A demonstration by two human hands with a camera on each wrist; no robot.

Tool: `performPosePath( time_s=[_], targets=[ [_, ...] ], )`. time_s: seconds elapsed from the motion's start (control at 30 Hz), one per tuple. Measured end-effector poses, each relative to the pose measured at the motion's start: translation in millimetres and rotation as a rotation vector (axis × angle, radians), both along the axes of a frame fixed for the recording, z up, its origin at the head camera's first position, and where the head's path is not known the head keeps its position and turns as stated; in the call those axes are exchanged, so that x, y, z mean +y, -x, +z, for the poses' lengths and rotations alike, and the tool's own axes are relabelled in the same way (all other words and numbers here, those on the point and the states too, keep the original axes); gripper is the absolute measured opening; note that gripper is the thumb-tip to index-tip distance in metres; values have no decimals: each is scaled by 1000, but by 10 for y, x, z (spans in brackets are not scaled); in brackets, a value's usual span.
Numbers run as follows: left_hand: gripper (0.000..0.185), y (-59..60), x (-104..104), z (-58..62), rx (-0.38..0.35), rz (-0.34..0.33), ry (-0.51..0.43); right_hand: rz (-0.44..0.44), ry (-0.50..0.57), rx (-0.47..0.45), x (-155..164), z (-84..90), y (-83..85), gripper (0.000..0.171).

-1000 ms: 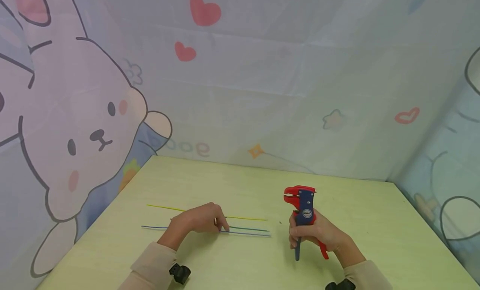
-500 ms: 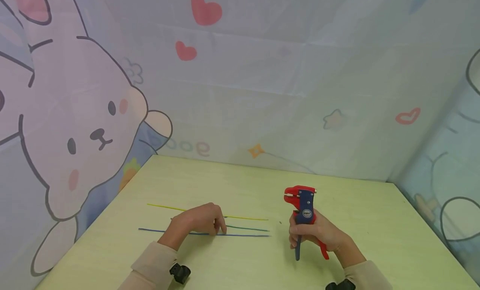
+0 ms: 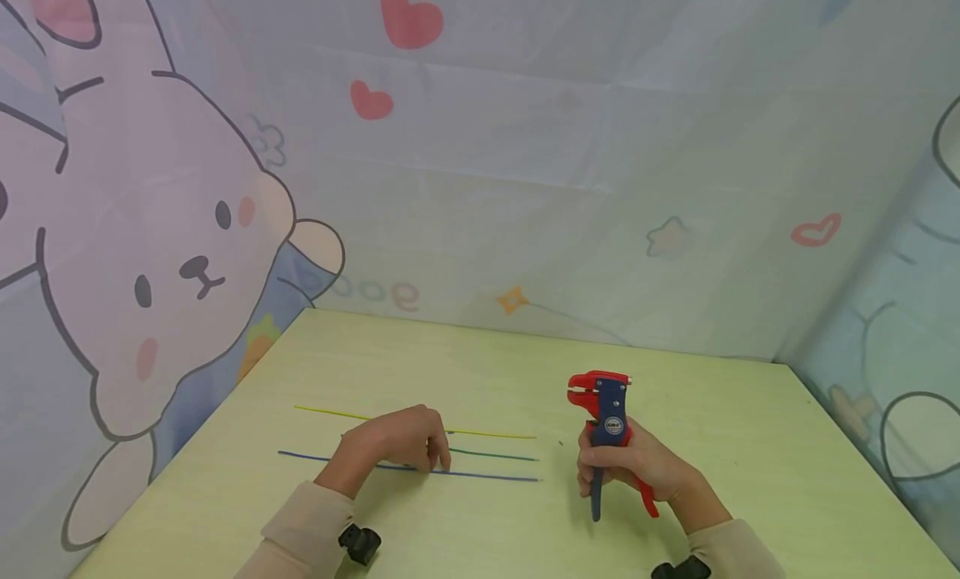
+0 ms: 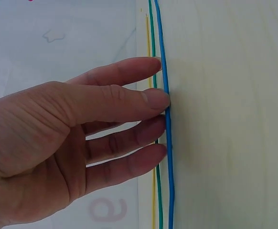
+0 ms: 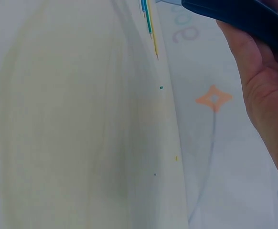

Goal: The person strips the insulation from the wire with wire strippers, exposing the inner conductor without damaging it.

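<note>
Three thin wires lie side by side on the pale green table (image 3: 487,371): a yellow wire (image 3: 487,435) farthest, a green wire (image 3: 495,456) in the middle and a blue wire (image 3: 487,476) nearest. My left hand (image 3: 438,462) pinches the blue wire (image 4: 170,181) between the thumb tip and fingertips (image 4: 153,102), with the green wire (image 4: 159,200) just behind. My right hand (image 3: 600,471) grips the handles of a red and blue wire stripper (image 3: 607,421), held upright to the right of the wire ends. Its blue handle (image 5: 239,21) shows in the right wrist view.
Cartoon-printed cloth walls (image 3: 525,187) close in the table at the back and both sides. Small specks (image 5: 161,88) lie on the table near the wire ends. Bare tabletop lies behind the wires and to the right of the stripper.
The blue wire has slid toward me under my left fingers, away from the green wire. The right hand and stripper have barely moved.
</note>
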State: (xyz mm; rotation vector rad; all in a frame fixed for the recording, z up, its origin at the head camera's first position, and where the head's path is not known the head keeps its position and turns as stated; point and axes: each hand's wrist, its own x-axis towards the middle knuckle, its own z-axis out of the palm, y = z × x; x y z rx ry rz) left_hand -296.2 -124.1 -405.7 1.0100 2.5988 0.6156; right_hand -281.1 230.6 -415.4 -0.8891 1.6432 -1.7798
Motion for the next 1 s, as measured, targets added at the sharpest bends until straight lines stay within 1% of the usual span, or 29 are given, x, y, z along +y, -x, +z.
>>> performPosePath(
  time_s=[0.17,0.23,0.4,0.47,0.53,0.63,0.77,0.87,1.0],
  targets=[
    [31,5,2,-7,5,-7,2,-52,-35,-41,11,1,-10,11],
    [31,5,3,-6,4,-6,1,-61,-37,-41,14,2,-11,12],
    [30,-1,2,7,1,-6,-4,-56,-18,-31,23,4,-8,11],
    [30,0,-2,13,3,-2,-11,-50,-2,-35,24,2,-7,14],
    [31,9,-3,10,11,2,-25,-63,12,-40,22,-2,0,18],
    [29,41,-6,3,23,17,-51,-118,23,-55,10,-8,15,26],
    [27,85,2,-17,33,20,-76,-233,-33,-76,-9,-21,42,32],
    [27,95,18,-31,24,8,-97,-304,-90,-94,-17,-35,63,38],
    [24,68,49,-35,8,-17,-97,-380,-118,-126,-20,-51,85,43]
  ],
)
